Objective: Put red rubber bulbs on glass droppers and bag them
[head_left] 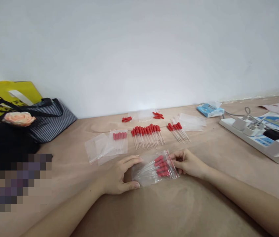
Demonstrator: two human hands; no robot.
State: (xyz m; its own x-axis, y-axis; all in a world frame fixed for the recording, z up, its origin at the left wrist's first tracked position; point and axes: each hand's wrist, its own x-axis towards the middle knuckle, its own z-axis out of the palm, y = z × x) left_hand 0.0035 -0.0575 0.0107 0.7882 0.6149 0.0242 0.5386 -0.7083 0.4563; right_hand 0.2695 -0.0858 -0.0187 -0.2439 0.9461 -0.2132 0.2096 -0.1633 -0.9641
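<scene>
Between my hands lies a clear zip bag (149, 177) with several red-bulbed droppers (162, 168) inside, their bulbs toward the red-striped zip end on the right. My right hand (187, 164) pinches that end of the bag between thumb and fingers. My left hand (122, 177) rests on the table at the other end, thumb and fingers spread around the bag's edge. Beyond the bag, a row of loose droppers (146, 131) lies side by side, with a smaller group of droppers (177, 130) to its right. A filled bag of droppers (119, 140) and an unfilled clear bag (95, 148) lie to the left.
Near the wall are loose red bulbs (126, 119), more bulbs (158, 115) and thin clear tubes. Clear bags (192, 121) and a blue tissue pack (209, 110) lie back right. A white power strip (243, 130) with plugs stands right. A striped bag (47, 120) and yellow bag (28, 87) stand left.
</scene>
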